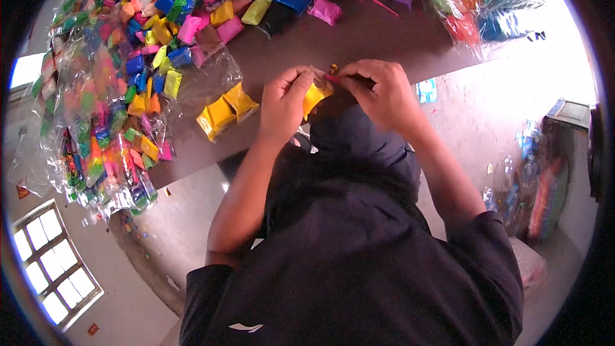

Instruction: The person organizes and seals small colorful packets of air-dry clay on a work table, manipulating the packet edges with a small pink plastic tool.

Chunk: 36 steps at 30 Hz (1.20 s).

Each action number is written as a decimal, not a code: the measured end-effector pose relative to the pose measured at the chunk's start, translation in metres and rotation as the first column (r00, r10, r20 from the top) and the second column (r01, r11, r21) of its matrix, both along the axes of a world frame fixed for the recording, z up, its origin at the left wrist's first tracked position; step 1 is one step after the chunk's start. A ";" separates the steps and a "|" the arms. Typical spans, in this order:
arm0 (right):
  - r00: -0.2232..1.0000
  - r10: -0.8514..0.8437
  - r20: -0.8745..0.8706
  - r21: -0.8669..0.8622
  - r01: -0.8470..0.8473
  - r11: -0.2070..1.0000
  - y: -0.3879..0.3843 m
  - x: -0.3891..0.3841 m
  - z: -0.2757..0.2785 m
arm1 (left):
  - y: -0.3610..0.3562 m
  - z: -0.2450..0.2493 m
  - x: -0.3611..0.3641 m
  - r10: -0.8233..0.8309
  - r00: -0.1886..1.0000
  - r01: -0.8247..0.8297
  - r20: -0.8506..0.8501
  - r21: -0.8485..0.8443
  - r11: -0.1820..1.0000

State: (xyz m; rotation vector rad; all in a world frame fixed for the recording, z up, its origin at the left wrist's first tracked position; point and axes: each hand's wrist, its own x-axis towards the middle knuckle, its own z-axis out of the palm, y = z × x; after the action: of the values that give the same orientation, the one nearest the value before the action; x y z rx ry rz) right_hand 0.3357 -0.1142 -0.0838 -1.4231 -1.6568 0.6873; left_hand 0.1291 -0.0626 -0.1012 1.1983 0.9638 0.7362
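Near the table's front edge, my left hand [286,102] is closed on a yellow packet [316,97] in clear film, with the thumb on top. Beside it, my right hand [379,93] is closed in a pinch on a thin pink piece [332,79] that reaches the top of the packet. The kind of pink piece is too small to make out. A small dark and yellow bit [333,68] shows just beyond the fingertips. Left of my hands, two yellow packets [218,118] lie side by side on the brown table [282,48].
Many wrapped packets in mixed colours [224,13] are heaped across the back and left. Clear bags of packets [106,122] lie at the left, others [477,6] at the back right. Thin pink sticks [378,2] lie near the heap. Right of me, bagged items [522,186] stand on the floor.
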 end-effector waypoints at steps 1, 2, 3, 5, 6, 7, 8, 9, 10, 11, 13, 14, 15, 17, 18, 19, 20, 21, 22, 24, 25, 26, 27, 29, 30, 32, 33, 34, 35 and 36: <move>1.000 -0.002 -0.004 -0.008 0.001 1.000 0.000 0.001 0.000 | 0.000 0.001 0.000 -0.008 1.000 0.008 0.009 0.010 1.000; 1.000 0.017 -0.015 -0.026 -0.018 1.000 0.000 0.002 -0.001 | -0.001 -0.001 0.000 -0.010 1.000 0.010 0.004 0.001 1.000; 0.999 0.036 -0.025 -0.040 -0.037 0.999 0.000 0.003 -0.001 | -0.001 -0.002 0.000 -0.001 1.000 0.001 0.011 0.026 1.000; 0.999 0.038 -0.012 -0.039 -0.039 0.999 -0.001 0.003 0.001 | -0.002 -0.002 0.001 0.005 1.000 -0.006 0.017 0.049 0.999; 0.999 0.044 0.004 -0.033 -0.043 0.999 -0.002 0.003 0.001 | -0.003 0.000 0.001 0.009 1.000 -0.010 0.011 0.039 0.999; 0.999 0.042 0.003 -0.034 -0.042 0.999 -0.001 0.003 0.000 | -0.003 0.001 0.001 0.014 1.000 -0.014 0.006 0.031 0.999; 0.999 0.040 -0.011 -0.043 -0.041 0.998 -0.001 0.003 -0.001 | -0.003 0.001 0.001 0.013 1.000 -0.014 0.005 0.030 0.999; 0.999 0.039 -0.026 -0.051 -0.040 0.998 0.000 0.003 -0.002 | -0.003 0.000 0.001 0.006 1.000 -0.006 0.028 0.020 1.000; 0.999 0.039 -0.027 -0.051 -0.040 0.998 0.000 0.003 -0.003 | -0.003 0.000 0.001 -0.001 0.999 0.001 0.051 0.010 1.000; 0.999 0.041 -0.026 -0.046 -0.042 0.998 0.001 0.003 -0.004 | -0.002 0.000 0.000 -0.002 0.999 0.001 0.050 0.010 1.000; 0.999 0.043 -0.026 -0.041 -0.044 0.998 0.001 0.003 -0.006 | -0.002 -0.001 -0.001 -0.016 0.999 0.016 0.043 0.011 1.000; 0.999 0.037 -0.033 -0.046 -0.039 0.998 0.001 0.003 -0.006 | -0.002 -0.001 -0.001 -0.016 0.999 0.016 0.043 0.010 1.000; 0.999 0.032 -0.041 -0.050 -0.034 0.998 0.001 0.003 -0.006 | -0.002 -0.001 -0.001 -0.014 0.999 0.013 0.039 0.014 1.000; 0.999 0.035 -0.041 -0.052 -0.037 0.998 0.001 0.002 -0.006 | -0.003 -0.001 0.000 -0.011 0.999 0.010 0.035 0.018 1.000; 0.998 0.039 -0.041 -0.054 -0.041 0.998 0.001 0.002 -0.005 | -0.003 0.000 0.000 -0.013 0.999 0.013 0.047 0.016 1.000; 0.998 0.039 -0.041 -0.054 -0.041 0.998 0.001 0.002 -0.006 | -0.003 0.000 0.000 -0.016 0.998 0.015 0.059 0.014 1.000; 0.998 0.044 -0.044 -0.054 -0.047 0.997 0.001 0.003 -0.006 | -0.003 0.000 0.000 -0.016 0.998 0.015 0.059 0.015 1.000; 0.998 0.050 -0.047 -0.054 -0.052 0.997 0.001 0.003 -0.007 | -0.002 -0.001 -0.001 -0.018 0.999 0.017 0.043 0.029 0.999; 0.998 0.050 -0.047 -0.054 -0.053 0.997 0.001 0.003 -0.008 | -0.002 -0.001 -0.001 -0.021 0.999 0.020 0.028 0.043 0.999; 0.996 0.068 -0.063 -0.076 -0.072 0.994 0.001 0.003 -0.008 | -0.002 -0.001 0.000 -0.019 0.999 0.018 0.026 0.040 0.999; 0.996 0.068 -0.063 -0.077 -0.073 0.994 0.001 0.003 -0.009 | -0.002 -0.001 0.000 -0.016 1.000 0.015 0.024 0.037 0.999; 0.996 0.083 -0.041 -0.045 -0.085 0.995 0.002 0.004 -0.009 | -0.002 -0.002 0.000 -0.016 1.000 0.015 0.024 0.036 0.999; 0.995 0.098 -0.018 -0.013 -0.099 0.995 0.003 0.004 -0.009 | -0.002 -0.002 0.000 -0.014 1.000 0.013 0.011 0.033 0.999; 0.994 0.113 0.003 -0.006 -0.113 0.994 0.004 0.005 -0.005 | -0.001 -0.003 -0.001 -0.011 1.000 0.011 -0.001 0.030 0.999; 0.992 0.125 0.024 0.001 -0.125 0.992 0.005 0.006 -0.003 | 0.000 -0.002 -0.002 -0.020 1.000 0.020 -0.005 0.022 1.000; 0.995 0.097 0.003 -0.019 -0.097 0.995 0.004 0.007 -0.002 | 0.001 -0.001 -0.002 -0.028 1.000 0.028 -0.006 0.016 0.999; 0.998 0.067 -0.020 -0.042 -0.068 0.997 0.004 0.007 -0.001 | 0.000 0.000 -0.001 -0.026 1.000 0.026 0.015 0.016 1.000; 0.997 0.069 -0.019 -0.042 -0.069 0.997 0.004 0.006 -0.002 | -0.001 0.001 -0.001 -0.025 0.999 0.025 0.034 0.015 1.000; 0.997 0.011 -0.076 -0.057 -0.015 0.998 0.004 0.004 -0.002 | -0.001 0.000 -0.001 -0.025 0.999 0.025 0.034 0.015 1.000; 0.990 -0.048 -0.132 -0.075 0.038 0.996 0.003 0.001 -0.004 | -0.001 -0.001 -0.001 -0.034 0.994 0.036 0.103 -0.015 0.999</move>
State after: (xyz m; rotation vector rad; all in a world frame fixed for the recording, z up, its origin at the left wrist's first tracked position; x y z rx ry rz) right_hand 0.3366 -0.1111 -0.0875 -1.4275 -1.5067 0.8078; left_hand 0.1282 -0.0640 -0.1020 1.1489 0.8600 0.7539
